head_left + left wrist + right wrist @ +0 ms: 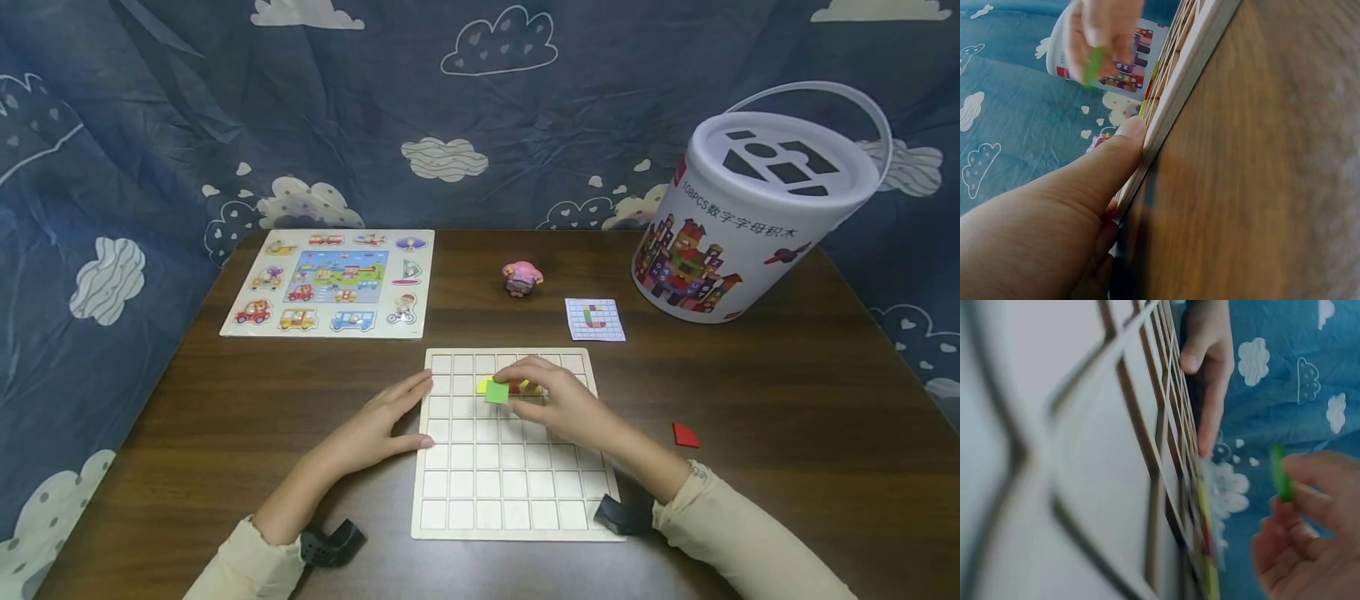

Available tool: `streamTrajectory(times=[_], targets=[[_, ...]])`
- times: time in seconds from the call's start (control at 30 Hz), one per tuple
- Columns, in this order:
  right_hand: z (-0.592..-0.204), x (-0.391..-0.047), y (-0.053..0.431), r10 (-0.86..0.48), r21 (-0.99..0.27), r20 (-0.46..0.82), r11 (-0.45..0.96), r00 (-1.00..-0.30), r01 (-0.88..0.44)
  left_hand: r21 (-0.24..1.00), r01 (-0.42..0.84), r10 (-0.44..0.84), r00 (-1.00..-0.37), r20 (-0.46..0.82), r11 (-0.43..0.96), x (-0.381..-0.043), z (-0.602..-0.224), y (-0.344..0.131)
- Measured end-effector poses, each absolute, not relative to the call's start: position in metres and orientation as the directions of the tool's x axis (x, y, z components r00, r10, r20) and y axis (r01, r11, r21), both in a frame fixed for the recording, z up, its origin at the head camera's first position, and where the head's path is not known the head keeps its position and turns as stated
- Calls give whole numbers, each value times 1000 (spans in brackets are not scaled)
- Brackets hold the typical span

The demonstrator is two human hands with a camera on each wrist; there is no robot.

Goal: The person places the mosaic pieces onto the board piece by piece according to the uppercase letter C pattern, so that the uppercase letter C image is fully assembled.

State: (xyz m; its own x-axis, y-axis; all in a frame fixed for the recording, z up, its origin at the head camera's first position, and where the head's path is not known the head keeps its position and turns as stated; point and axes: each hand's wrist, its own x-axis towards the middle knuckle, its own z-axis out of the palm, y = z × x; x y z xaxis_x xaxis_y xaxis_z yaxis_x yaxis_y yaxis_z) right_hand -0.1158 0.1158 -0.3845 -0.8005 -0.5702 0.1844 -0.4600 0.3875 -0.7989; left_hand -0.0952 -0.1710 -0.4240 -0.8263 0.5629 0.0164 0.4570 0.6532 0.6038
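My right hand (558, 400) pinches a green square block (496, 392) between thumb and fingers, over the upper part of a pale wooden grid board (487, 521). In the right wrist view the green block (1281, 472) is held clear of the board's surface. Behind it, a yellow piece (482, 385), a red piece (514, 388) and another yellow piece (532, 387) lie in one row of the grid, partly hidden by the fingers. My left hand (375, 425) rests at the board's left edge, thumb and fingers spread and touching the rim.
A red quarter-round piece (685, 435) lies right of the board. Beyond the board are a pattern card (595, 320), a small pink toy figure (522, 278) and a vehicle puzzle board (337, 325). A large white lidded bucket (742, 225) stands at the back right.
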Motion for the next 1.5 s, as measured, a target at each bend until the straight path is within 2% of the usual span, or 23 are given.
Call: streamTrajectory(times=[0.17,0.33,0.53,0.93,1.07,1.2,1.33,1.5], targets=[[-401,-119,112,-599,-781,67,466,-798,-415,599,466,569,-822,21,652,-95,-425,-171],[-407,-121,108,-620,-710,71,519,-782,-476,601,465,567,-823,24,650,-95,-424,-171],[-407,-121,104,-614,-683,64,548,-786,-483,602,460,564,-826,19,653,-94,-424,-171],[-407,-122,101,-621,-666,60,558,-782,-494,610,457,562,-827,23,647,-94,-424,-172],[-402,-122,106,-643,-708,21,531,-765,-466,608,461,563,-826,28,646,-94,-424,-172],[-393,-121,116,-656,-760,39,471,-754,-448,604,464,564,-825,29,648,-94,-425,-172],[-379,-116,133,-630,-777,67,453,-773,-437,606,464,564,-825,29,647,-94,-424,-172],[-365,-104,162,-561,-742,92,513,-823,-432,606,463,565,-824,26,647,-95,-423,-171]])
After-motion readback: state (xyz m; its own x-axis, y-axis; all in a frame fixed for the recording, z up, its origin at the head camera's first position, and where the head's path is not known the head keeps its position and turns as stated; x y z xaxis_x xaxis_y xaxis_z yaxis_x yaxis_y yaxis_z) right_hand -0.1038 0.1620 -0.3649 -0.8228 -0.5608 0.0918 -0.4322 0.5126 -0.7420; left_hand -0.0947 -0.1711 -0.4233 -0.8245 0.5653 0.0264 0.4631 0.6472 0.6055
